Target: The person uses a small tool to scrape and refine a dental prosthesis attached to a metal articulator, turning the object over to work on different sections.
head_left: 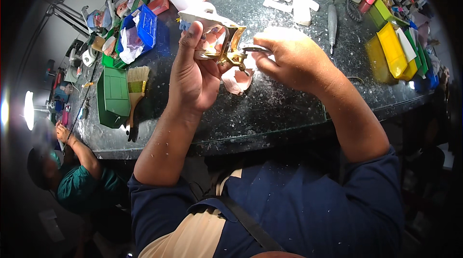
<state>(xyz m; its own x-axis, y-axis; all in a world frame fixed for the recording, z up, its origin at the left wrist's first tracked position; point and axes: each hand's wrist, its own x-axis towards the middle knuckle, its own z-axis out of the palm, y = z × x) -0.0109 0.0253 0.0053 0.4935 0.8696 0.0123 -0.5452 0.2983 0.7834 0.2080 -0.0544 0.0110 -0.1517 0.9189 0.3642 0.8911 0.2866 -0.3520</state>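
Observation:
My left hand point(193, 69) holds up a brass hinged frame point(235, 41) with white plaster point(205, 14) on top and pink and white dental casts point(212, 38) inside; some small blue material shows behind my thumb. My right hand point(289, 60) is closed on a slim dark metal tool point(251, 49), whose tip is at the frame's right side; whether it touches cannot be told. A pale pink piece point(236, 82) lies on the bench below the frame, partly hidden by it and my left hand.
The dark bench point(260, 123) holds a green bin point(112, 97), a wide brush point(136, 89), a blue bin point(146, 28), white blocks point(301, 7), a grey handpiece point(332, 26) and yellow and green trays point(390, 48). A lamp hood hangs above. A co-worker point(82, 181) works at the left.

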